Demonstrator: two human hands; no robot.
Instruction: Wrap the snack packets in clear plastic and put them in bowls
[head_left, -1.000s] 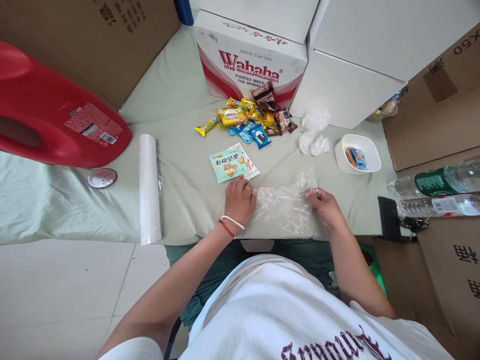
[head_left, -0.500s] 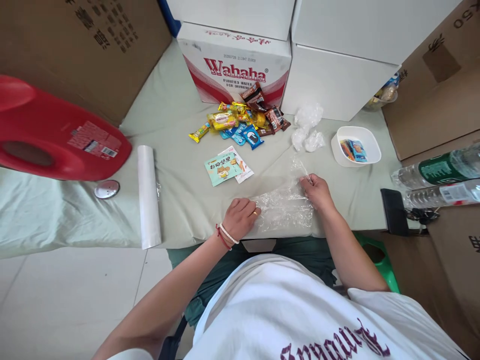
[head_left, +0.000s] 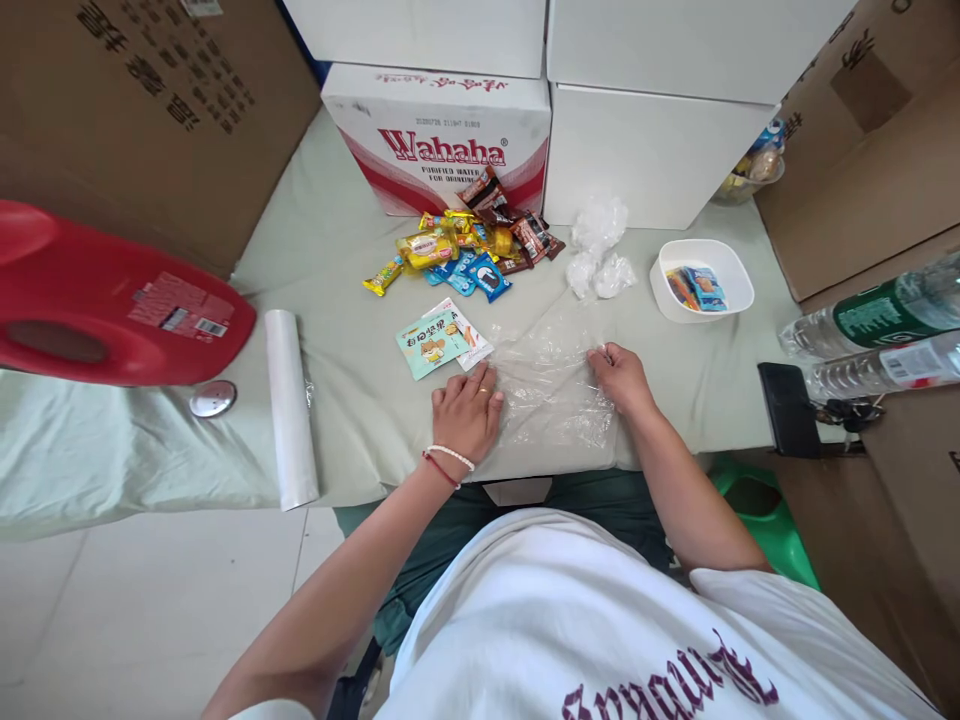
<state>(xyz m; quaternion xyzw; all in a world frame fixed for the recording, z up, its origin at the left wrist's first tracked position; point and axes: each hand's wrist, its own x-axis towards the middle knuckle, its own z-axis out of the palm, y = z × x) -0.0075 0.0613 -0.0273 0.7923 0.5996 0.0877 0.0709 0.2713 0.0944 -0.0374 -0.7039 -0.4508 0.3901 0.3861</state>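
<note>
A crinkled sheet of clear plastic film (head_left: 555, 400) lies spread on the cloth-covered table in front of me. My left hand (head_left: 468, 412) rests palm down at its left edge, fingers stretched out. At the opposite edge, my right hand (head_left: 621, 378) pinches the film between thumb and fingers. Just beyond my left fingertips, a green snack sachet (head_left: 430, 342) overlaps a white sachet (head_left: 474, 342). Farther back sits a pile of wrapped snacks (head_left: 457, 248) in yellow, blue and brown. Crumpled clear plastic (head_left: 600, 245) lies to the right of that pile.
On the left are a white roll (head_left: 290, 410), a round metallic disc (head_left: 213, 399) and a red jug (head_left: 112, 300). To the right stand a white tub (head_left: 701, 290) holding packets, plastic bottles (head_left: 885, 325) and a black phone-like object (head_left: 789, 410). A Wahaba carton (head_left: 442, 150) borders the back.
My left hand has moved forward and its curled fingers have straightened flat. The film is spread wider and flatter. My right hand keeps its pinch. The view has shifted slightly.
</note>
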